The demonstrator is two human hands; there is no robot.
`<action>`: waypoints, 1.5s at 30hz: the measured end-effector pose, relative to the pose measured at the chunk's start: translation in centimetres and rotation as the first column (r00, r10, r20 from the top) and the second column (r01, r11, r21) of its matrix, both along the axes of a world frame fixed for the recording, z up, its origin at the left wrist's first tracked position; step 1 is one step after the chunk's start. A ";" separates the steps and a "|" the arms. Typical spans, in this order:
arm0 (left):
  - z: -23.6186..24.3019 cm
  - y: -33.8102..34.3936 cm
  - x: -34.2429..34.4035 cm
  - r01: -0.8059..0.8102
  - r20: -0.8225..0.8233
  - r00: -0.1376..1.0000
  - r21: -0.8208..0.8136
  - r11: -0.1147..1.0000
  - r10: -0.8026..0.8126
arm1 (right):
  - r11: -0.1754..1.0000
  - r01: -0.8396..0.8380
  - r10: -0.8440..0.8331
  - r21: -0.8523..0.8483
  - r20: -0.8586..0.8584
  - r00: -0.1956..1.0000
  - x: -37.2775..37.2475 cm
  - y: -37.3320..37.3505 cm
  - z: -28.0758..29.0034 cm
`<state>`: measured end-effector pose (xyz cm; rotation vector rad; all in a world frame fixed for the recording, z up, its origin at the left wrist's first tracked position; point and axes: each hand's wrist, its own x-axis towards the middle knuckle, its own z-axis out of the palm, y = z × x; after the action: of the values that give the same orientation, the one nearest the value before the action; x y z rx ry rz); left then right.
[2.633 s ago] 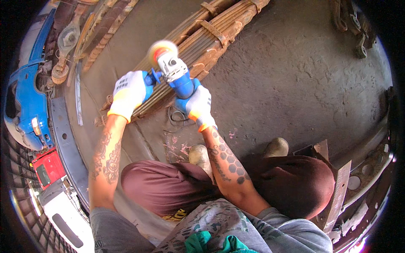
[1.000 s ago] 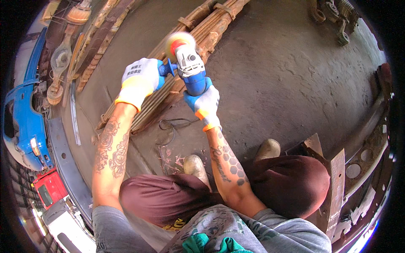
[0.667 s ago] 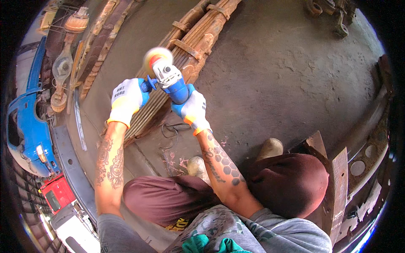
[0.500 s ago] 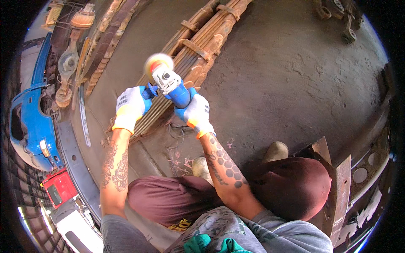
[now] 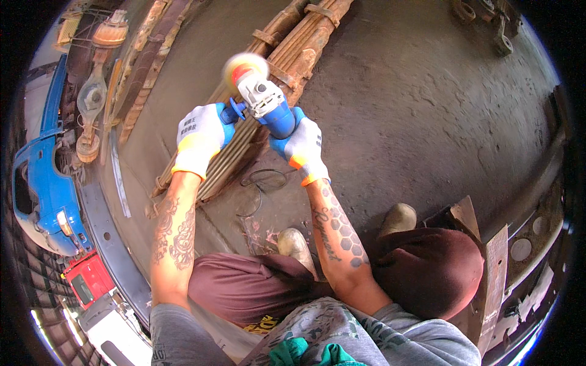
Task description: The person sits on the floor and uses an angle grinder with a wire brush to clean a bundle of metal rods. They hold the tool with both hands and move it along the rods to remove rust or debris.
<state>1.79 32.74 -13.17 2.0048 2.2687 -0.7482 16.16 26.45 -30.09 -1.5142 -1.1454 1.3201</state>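
Both my hands hold a blue and silver angle grinder (image 5: 268,102) over a rusty leaf spring pack (image 5: 287,58) that lies slantwise on the floor. My left hand (image 5: 201,132), in a white and blue glove with an orange cuff, is closed round the blue side handle (image 5: 233,112). Gloved alike, my right hand (image 5: 303,144) wraps the blue motor body. At the far end the round wheel (image 5: 245,68) is smeared by spinning. It overlaps the spring's leaves; whether it touches them I cannot tell. Metal clamps (image 5: 264,38) band the leaves.
A thin dark cable (image 5: 268,177) loops on the concrete floor (image 5: 397,128) below the springs. To the left lie a rusty axle (image 5: 93,97), long beams and a blue vehicle cab (image 5: 46,192). A rusty angled metal beam (image 5: 488,274) stands beside my right knee (image 5: 430,271).
Both hands have carried the grinder a little farther away and to the right, up along the spring pack. More of the looped cable shows. Both hands keep their grip.
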 end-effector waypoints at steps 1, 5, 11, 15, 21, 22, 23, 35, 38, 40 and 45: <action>-0.1 0.0 0.1 -0.001 -0.003 1.000 0.001 1.000 0.001 | 1.000 -0.009 0.009 0.004 0.004 1.000 0.2 0.2 0.0; -0.2 -0.6 0.2 -0.046 0.028 0.999 0.017 0.999 0.045 | 1.000 -0.005 0.005 0.009 0.026 1.000 -0.1 -0.1 -0.5; -0.5 -0.7 -0.3 -0.040 0.026 0.999 0.039 0.998 0.039 | 1.000 -0.010 0.009 0.014 0.040 0.999 -0.3 -0.1 -0.3; -0.2 -0.7 0.6 -0.040 0.018 0.999 0.050 0.998 0.039 | 0.999 0.005 -0.006 0.033 0.040 0.999 0.0 0.1 -0.4; -0.7 -1.1 0.0 -0.035 0.007 0.999 0.033 0.999 0.034 | 0.999 -0.021 0.020 0.026 0.033 0.999 -0.2 -0.1 -1.1; -0.7 -1.1 0.0 -0.029 0.005 1.000 0.028 0.999 0.029 | 0.999 -0.016 0.015 0.034 0.032 0.999 -0.3 -0.2 -1.2; -0.7 -1.1 0.0 -0.020 0.013 1.000 0.034 0.999 0.019 | 1.000 -0.013 0.013 0.017 0.006 1.000 -0.2 -0.2 -1.2; -0.3 -1.6 -0.5 -0.056 0.024 0.998 0.017 0.998 0.056 | 0.998 -0.047 0.047 0.035 0.009 0.999 -0.8 -0.5 -1.3; -0.8 -2.3 -1.4 -0.066 0.024 0.998 0.040 0.997 0.065 | 0.997 -0.069 0.068 0.041 0.027 0.997 -1.3 -0.7 -1.3; -1.1 -2.7 -2.0 -0.095 0.038 0.995 0.041 0.995 0.094 | 0.995 -0.062 0.059 0.081 0.034 0.998 -1.7 -1.0 -1.5; -1.5 -3.0 -3.0 -0.119 0.039 0.992 0.060 0.991 0.117 | 0.989 -0.080 0.073 0.123 0.058 0.996 -2.3 -0.6 -1.8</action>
<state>-1.26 29.70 -14.63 1.8716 2.3941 -0.6351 13.86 25.83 -31.93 -1.4338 -1.3070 1.2403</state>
